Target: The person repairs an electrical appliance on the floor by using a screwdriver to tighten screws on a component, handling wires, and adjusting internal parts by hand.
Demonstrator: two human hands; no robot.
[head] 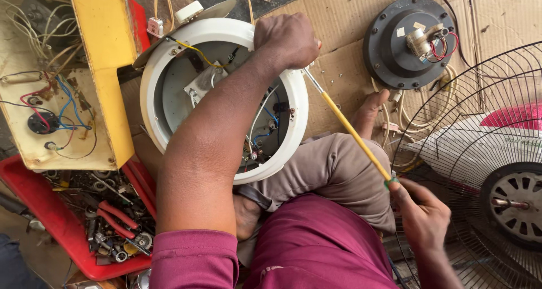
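Head view is showing us sitting on the floor with the white housing (169,57) propped open-side up against our knee, so its wiring is facing us. Our left hand (285,40) is clenching over the housing's far rim, steadying it. Our right hand (420,213) is gripping the end of a long yellow screwdriver (350,129), whose tip is reaching the rim just beside the left hand. Left of the housing, a red tray (51,221) of pliers is lying within reach; right of it are sitting a dark motor (395,51) and a fan grille (451,153).
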